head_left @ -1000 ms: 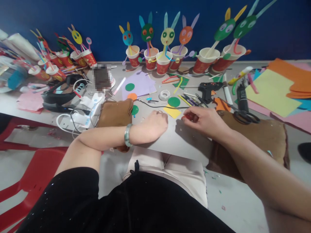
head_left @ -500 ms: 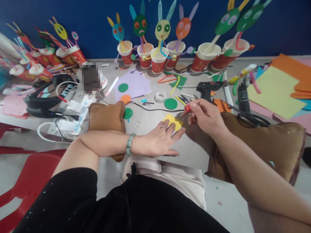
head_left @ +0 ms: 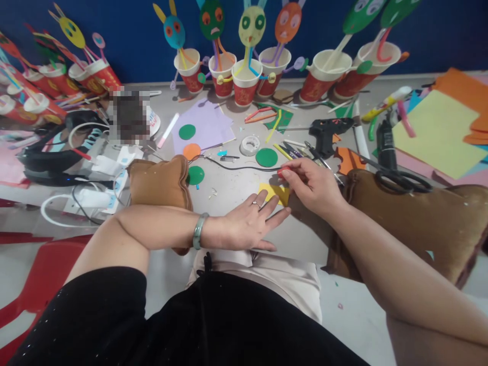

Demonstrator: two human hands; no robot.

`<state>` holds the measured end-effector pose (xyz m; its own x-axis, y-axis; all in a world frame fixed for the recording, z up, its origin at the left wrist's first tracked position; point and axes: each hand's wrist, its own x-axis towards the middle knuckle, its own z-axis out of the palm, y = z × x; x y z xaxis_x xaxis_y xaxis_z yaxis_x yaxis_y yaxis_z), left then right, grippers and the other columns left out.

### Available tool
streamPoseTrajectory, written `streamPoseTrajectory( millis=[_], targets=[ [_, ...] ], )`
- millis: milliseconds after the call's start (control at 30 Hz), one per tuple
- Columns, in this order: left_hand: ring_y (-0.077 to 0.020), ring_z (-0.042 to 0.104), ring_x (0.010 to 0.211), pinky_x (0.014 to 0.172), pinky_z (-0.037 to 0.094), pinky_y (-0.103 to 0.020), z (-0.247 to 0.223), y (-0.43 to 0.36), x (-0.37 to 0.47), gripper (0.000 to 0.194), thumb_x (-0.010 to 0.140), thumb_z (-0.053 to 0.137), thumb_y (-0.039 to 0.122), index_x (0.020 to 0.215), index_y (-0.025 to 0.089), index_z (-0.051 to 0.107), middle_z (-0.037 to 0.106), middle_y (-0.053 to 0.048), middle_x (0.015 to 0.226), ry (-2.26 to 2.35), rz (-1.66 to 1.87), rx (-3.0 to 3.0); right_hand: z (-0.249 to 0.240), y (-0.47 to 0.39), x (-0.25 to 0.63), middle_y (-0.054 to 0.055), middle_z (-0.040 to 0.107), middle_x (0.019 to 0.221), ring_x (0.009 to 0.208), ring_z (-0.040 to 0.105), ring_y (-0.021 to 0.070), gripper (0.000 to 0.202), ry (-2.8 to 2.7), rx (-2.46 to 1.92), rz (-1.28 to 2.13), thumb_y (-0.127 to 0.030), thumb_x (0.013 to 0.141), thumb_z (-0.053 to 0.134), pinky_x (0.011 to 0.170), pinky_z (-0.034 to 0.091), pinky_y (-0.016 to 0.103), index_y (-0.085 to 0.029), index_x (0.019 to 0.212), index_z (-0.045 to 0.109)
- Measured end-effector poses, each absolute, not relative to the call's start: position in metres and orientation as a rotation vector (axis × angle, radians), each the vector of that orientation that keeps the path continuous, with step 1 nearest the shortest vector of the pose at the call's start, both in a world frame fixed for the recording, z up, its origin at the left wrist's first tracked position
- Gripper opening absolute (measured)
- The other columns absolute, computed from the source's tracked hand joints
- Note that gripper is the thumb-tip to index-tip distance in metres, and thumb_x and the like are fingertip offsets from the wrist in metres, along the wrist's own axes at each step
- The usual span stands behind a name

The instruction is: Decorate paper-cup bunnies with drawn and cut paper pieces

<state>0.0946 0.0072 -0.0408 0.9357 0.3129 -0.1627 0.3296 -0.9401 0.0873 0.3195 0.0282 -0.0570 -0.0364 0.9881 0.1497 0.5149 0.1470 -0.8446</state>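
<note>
My left hand [head_left: 247, 219] lies over the tabletop, palm down with its fingers spread. Its fingertips meet the near edge of a small yellow piece of paper [head_left: 281, 194]. To the right, the fingers of my right hand [head_left: 315, 187] pinch a small red piece [head_left: 282, 172], mostly hidden; its exact kind does not show. A thin black cord [head_left: 244, 166] runs along the table to beside the red piece. Just beyond lies a green paper circle [head_left: 267, 157], with a roll of tape [head_left: 250, 146] behind it.
Red paper cups [head_left: 246, 91] with paper puppets line the back. A black glue gun [head_left: 323, 136], pens [head_left: 293, 151] and scissors [head_left: 404, 181] lie to the right. Brown cushions [head_left: 158, 183] flank my arms. A power strip [head_left: 118, 190] and cables sit left; coloured paper [head_left: 438, 137] is stacked right.
My right hand has moved slightly left with the red piece, closer to the yellow paper. My left hand stays spread beside the paper. The whole view has shifted a little.
</note>
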Motion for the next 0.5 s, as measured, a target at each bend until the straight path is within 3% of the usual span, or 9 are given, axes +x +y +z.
streamPoseTrajectory(
  millis=[300,500],
  targets=[
    [-0.0482,0.051,0.156,0.121,0.038,-0.055,-0.0325,0.0131,0.0966,0.093,0.108,0.056,0.070,0.175,0.009,0.040,0.049,-0.033,0.172,0.522,-0.284,2.967,-0.0570,0.0289,0.3181,0.006,0.081,0.081,0.067,0.077,0.0237,0.039,-1.664,-1.447,0.772,-0.065,0.099,0.074,0.066,0.064,0.039,-0.026,0.100,0.072],
    [-0.0445,0.055,0.152,0.119,0.039,-0.052,-0.0330,0.0122,0.0921,0.091,0.108,0.056,0.070,0.173,0.008,0.044,0.056,-0.031,0.167,0.502,-0.229,3.071,-0.0596,0.0263,0.3193,0.006,0.083,0.090,0.066,0.075,0.0190,0.036,-1.613,-1.443,0.806,-0.060,0.103,0.071,0.062,0.061,0.032,-0.025,0.107,0.070]
  ],
)
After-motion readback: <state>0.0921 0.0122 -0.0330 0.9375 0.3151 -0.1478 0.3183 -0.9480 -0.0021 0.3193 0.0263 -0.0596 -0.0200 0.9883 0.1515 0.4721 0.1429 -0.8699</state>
